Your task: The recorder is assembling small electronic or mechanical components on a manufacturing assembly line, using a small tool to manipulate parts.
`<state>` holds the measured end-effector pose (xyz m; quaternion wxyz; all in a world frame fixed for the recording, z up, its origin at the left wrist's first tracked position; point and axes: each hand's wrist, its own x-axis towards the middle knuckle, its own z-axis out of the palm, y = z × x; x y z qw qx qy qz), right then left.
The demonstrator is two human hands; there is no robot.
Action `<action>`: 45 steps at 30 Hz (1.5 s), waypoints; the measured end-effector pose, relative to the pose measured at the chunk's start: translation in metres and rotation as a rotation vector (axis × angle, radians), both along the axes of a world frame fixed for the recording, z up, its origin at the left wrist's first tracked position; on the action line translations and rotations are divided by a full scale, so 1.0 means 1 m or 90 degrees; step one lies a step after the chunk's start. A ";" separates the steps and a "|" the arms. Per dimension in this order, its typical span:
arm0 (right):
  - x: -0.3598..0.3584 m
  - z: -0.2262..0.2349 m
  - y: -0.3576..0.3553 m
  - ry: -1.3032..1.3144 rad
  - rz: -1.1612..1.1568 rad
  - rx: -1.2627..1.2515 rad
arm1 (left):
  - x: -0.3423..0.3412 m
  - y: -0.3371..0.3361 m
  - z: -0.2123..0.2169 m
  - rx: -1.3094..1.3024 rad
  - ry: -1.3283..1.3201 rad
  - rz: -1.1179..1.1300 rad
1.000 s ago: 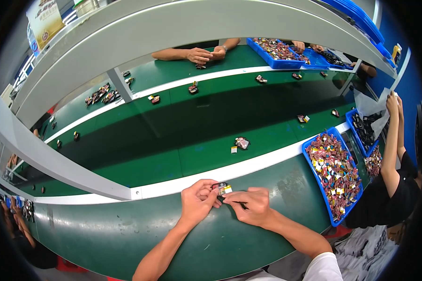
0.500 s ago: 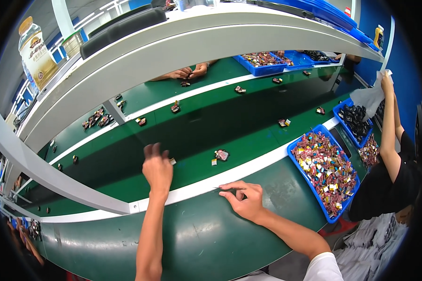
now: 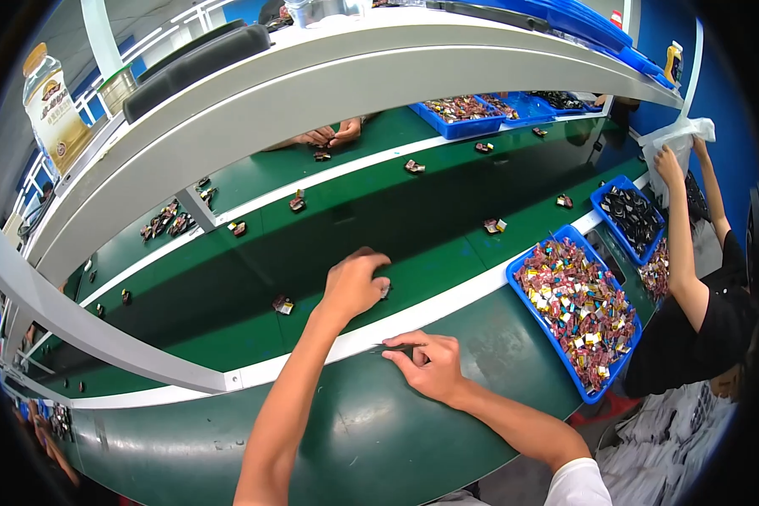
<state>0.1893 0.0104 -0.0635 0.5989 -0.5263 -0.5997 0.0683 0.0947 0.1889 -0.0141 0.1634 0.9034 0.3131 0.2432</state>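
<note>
Green belt [image 3: 438,268], pale part [image 3: 385,289] half-hidden by left hand [image 3: 356,284], grip unclear; right hand [image 3: 434,364] pinching slim tool [image 3: 390,347] — tips indistinct

A small pale-and-dark component [image 3: 385,289], partly hidden, shows at the left hand [image 3: 356,284], on or just above the green belt [image 3: 447,263], while a slender dark tool [image 3: 379,347], pinched in the right hand [image 3: 434,368], points its tip leftward.

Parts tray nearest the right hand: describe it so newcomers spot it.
Start at the wearer's green bench. Right of the right hand sits the blue tray. Its heap is pink, white and yellow; the next tray holds black parts.
</note>
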 end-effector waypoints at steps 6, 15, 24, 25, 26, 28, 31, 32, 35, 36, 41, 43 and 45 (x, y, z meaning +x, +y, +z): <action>0.002 -0.001 0.001 -0.012 -0.001 0.008 | -0.026 -0.030 -0.014 0.012 -0.050 0.325; 0.001 0.003 -0.001 -0.003 0.001 0.008 | -0.033 -0.052 -0.023 -0.276 -0.107 0.287; -0.001 0.003 -0.001 0.006 0.005 -0.014 | -0.039 -0.014 -0.047 -0.243 -0.210 0.273; 0.000 0.004 -0.002 0.002 0.003 -0.020 | -0.037 -0.011 -0.048 -0.262 -0.253 0.238; 0.002 0.004 -0.002 -0.001 0.002 -0.025 | -0.037 -0.010 -0.050 -0.263 -0.253 0.235; 0.002 0.004 -0.002 -0.007 0.008 -0.031 | -0.044 -0.013 -0.046 -0.240 -0.287 0.273; -0.001 0.003 -0.001 -0.003 0.015 -0.026 | -0.051 -0.010 -0.054 -0.187 -0.232 0.357; 0.001 0.001 -0.001 0.006 0.012 -0.017 | -0.047 -0.014 -0.047 -0.261 -0.190 0.420; 0.003 0.001 -0.001 0.002 0.010 -0.026 | -0.041 -0.019 -0.026 -0.390 -0.161 0.424; 0.003 0.001 -0.001 0.001 0.013 -0.024 | -0.041 -0.016 -0.028 -0.388 -0.164 0.427; 0.001 0.000 -0.002 -0.010 0.012 -0.028 | -0.038 -0.008 -0.038 -0.282 -0.131 0.428; 0.002 0.000 -0.002 -0.004 0.020 -0.024 | -0.036 -0.009 -0.037 -0.276 -0.122 0.427; 0.001 0.000 -0.002 0.003 0.029 -0.020 | -0.036 -0.008 -0.036 -0.270 -0.111 0.426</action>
